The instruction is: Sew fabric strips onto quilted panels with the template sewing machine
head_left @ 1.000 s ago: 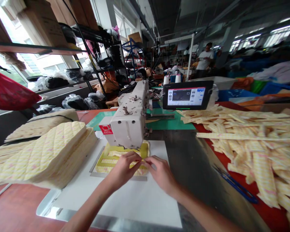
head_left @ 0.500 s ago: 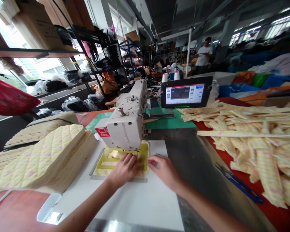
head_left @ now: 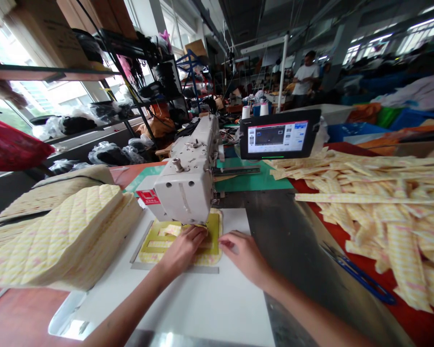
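My left hand (head_left: 183, 250) lies on the quilted yellow fabric (head_left: 159, 258) inside a yellow sewing template (head_left: 214, 236), its fingertips just below the sewing machine head (head_left: 184, 180). Whether those fingers grip the fabric, I cannot tell. My right hand (head_left: 241, 255) rests on the white board (head_left: 202, 299) with its fingertips at the template's right edge, holding nothing. The machine head hides the far part of the template and the needle area.
A tall stack of quilted pieces (head_left: 54, 236) stands to the left. A loose pile of quilted strips (head_left: 386, 202) covers the red table at right, with blue-handled scissors (head_left: 358, 275) beside it. A tablet screen (head_left: 278, 135) stands behind the machine. A co-worker (head_left: 305, 72) stands far back.
My hands, together over the template a second ago, are now apart. The right hand has drawn back to the template's edge, and the left has moved toward the machine head.
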